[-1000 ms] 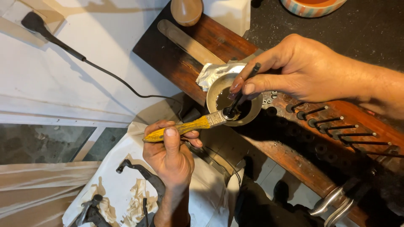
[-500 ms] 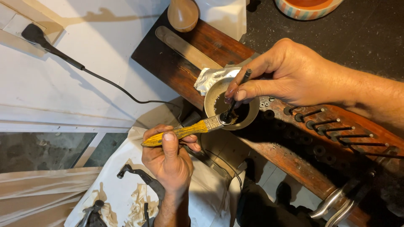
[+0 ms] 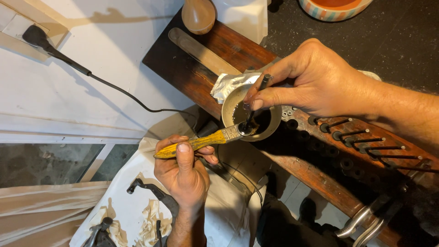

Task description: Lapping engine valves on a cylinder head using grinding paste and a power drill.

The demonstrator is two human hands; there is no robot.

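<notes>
Yellow paint, worn and chipped, covers the wooden handle of a small brush (image 3: 196,143) gripped in the left hand (image 3: 183,171), nearest the camera; fingers curl under the handle and the thumb presses flat along its top, a closed grip that seems meant to keep the bristle end level; below that hand lies a white cloth (image 3: 132,215) with dark metal parts (image 3: 151,192) on it, probably spread to catch drips; the brush's metal ferrule reaches over the rim of a small round metal cup of dark liquid (image 3: 250,118), which sits at the near edge of the dark wooden worktop (image 3: 201,77), beside a crumpled piece of silver foil (image 3: 228,84); the right hand (image 3: 315,82) comes in from the right, thumb and forefinger pinched narrow on a slim black pin-like part (image 3: 256,103) held upright, its lower end down in the liquid against the bristles, likely so the brush can coat it over the cup; the other fingers are folded loosely; just right of the cup a reddish wooden rack with holes (image 3: 366,151) carries a row of similar black pins lying across it, well apart from one another; farther off a flat pale metal strip (image 3: 201,50) lies slanted on the worktop; a black cable with plug (image 3: 68,61) runs over the white surface at left; a striped bowl (image 3: 334,7) sits at the far edge.
</notes>
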